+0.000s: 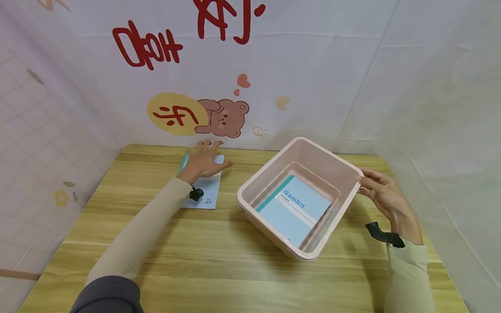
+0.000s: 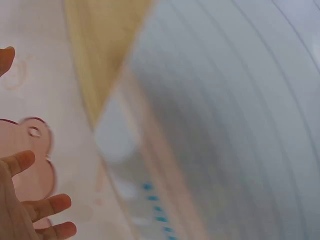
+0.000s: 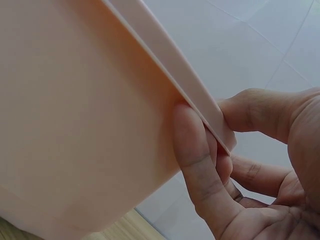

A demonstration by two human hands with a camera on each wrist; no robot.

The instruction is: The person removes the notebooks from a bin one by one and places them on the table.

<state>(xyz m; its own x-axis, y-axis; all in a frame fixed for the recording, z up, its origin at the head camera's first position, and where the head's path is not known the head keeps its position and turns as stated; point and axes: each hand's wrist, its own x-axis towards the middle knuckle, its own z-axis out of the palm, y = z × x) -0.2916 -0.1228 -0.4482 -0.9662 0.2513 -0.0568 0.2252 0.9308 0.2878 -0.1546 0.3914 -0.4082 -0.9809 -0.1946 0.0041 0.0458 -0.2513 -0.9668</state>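
Observation:
My left hand reaches over a light blue lined notebook near the table's back edge, its fingers spread apart. Close up in the left wrist view, the notebook's lined cover fills the right side, beside the extended fingers. A pale pink plastic basin stands turned at an angle on the table. At its right corner my right hand pinches the rim, fingers and thumb on either side of the lip. Inside the basin lies a "Gambit" notebook, cover up, with a teal spine strip.
The wood-grain table meets a white cloth backdrop printed with a bear and red characters. More cloth hangs at both sides. Black straps sit on both wrists, the right wrist strap being the plainer to see.

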